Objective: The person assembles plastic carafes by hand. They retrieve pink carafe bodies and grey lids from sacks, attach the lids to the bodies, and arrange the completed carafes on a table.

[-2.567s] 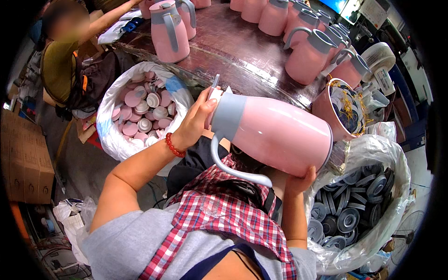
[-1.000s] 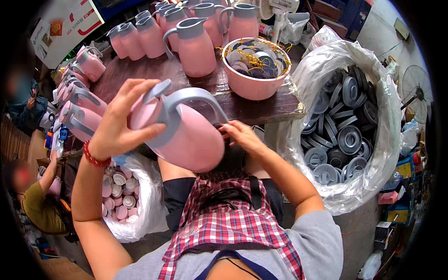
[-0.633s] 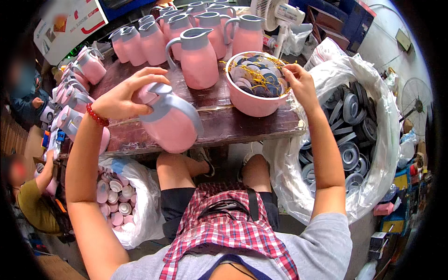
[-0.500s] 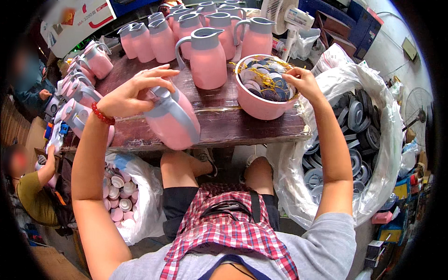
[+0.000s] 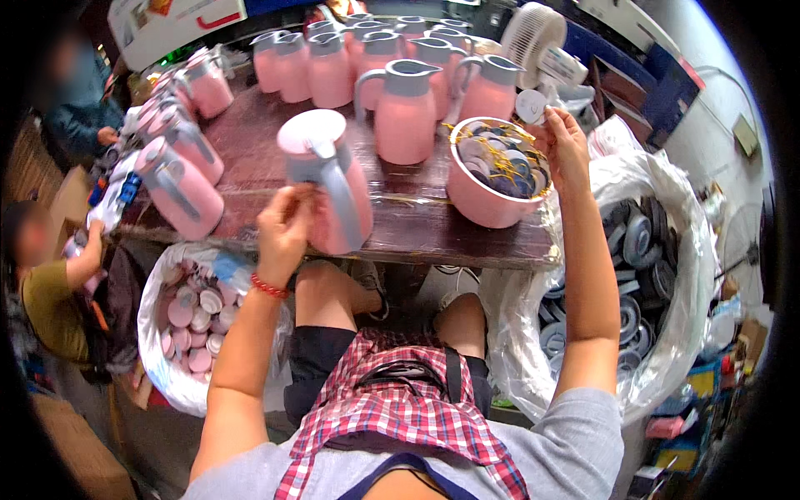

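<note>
A pink thermos jug [image 5: 350, 218] with a grey handle stands near the table's front edge. On its top sits a pink round lid [image 5: 310, 131]. Against the jug's left side, my left hand [image 5: 285, 225] has its fingers curled in, partly hidden. Up at the right, my right hand [image 5: 567, 146] pinches a round pale tag [image 5: 530, 107] between thumb and fingers. Just below it is a pink tub [image 5: 487, 202] full of round dark and pale tags with yellow strings.
Several pink jugs [image 5: 406, 117] crowd the back of the dark wooden table [image 5: 250, 179]; more line its left side. A bag of pink lids [image 5: 200, 321] lies below left, a bag of grey lids [image 5: 637, 242] at right. A fan [image 5: 533, 42] stands behind. Two people work at left.
A pink lid now sits on the near jug, which stands more upright. My left hand has dropped from its top to its side. My right hand has lifted a round tag from the tub.
</note>
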`<state>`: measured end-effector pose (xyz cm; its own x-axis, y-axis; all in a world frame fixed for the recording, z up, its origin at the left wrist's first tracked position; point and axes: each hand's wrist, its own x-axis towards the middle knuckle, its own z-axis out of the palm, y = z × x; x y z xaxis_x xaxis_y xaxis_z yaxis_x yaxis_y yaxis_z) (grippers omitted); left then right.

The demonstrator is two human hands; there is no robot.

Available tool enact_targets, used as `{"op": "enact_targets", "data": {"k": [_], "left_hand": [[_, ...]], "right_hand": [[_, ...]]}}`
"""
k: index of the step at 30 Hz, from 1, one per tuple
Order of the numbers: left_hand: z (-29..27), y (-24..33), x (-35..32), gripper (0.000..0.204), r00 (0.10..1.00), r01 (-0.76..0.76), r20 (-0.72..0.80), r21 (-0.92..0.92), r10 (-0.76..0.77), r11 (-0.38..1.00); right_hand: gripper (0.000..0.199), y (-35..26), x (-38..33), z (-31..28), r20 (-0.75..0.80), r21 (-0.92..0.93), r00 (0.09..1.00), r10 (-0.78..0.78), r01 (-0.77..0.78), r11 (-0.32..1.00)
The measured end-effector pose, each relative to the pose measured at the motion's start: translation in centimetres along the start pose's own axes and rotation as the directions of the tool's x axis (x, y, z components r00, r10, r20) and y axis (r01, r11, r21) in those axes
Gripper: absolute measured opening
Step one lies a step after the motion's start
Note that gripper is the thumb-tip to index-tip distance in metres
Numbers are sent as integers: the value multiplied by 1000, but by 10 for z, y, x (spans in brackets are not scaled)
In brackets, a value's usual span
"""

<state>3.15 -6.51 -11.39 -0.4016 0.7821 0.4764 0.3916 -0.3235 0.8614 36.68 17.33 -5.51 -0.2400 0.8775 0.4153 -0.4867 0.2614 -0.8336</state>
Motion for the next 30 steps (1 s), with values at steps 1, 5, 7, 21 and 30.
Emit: {"op": "enact_targets", "data": {"k": [1, 5, 7, 21, 30], "left_hand": [[4, -4, -6, 20, 997, 33, 73, -91, -26, 995], [12, -9, -7, 33, 979, 79, 196, -114, -56, 990], [13, -5, -4, 34, 964, 91, 251, -18, -84, 996], [14, -4, -1, 18, 913, 398, 277, -434, -301, 808], [13, 5, -2, 18, 951, 301, 273, -924, -144, 236]], "right_hand": [[17, 6, -5, 16, 7, 2, 997, 75, -75, 997], [17, 54, -37, 85, 231, 202, 940, 250, -298, 933], [17, 82, -55, 113, 324, 308, 902, 287, -387, 869], [15, 122, -95, 162, 397, 321, 855, 333, -470, 823], [16, 98, -95, 174, 326, 267, 858, 398, -487, 832]]}}
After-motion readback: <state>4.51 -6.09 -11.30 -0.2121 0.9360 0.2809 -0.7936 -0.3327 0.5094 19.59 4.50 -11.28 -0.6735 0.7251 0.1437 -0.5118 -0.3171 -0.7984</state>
